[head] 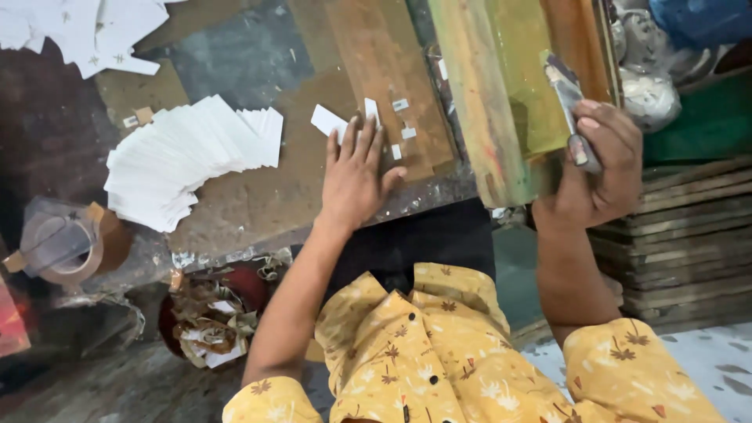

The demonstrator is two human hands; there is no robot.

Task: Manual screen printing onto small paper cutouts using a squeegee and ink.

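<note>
My left hand lies flat, fingers apart, on the worn brown work board, its fingertips touching a small white card. My right hand grips a narrow flat scraper tool, held upright against the raised wooden screen frame with its yellow-green mesh. A fanned stack of white cards lies left of my left hand. Small white tabs sit on the board just beyond my fingers.
A roll of brown tape rests at the left edge. More white card pieces lie at the top left. A bin of paper scraps stands below the table. Stacked wooden frames are at the right.
</note>
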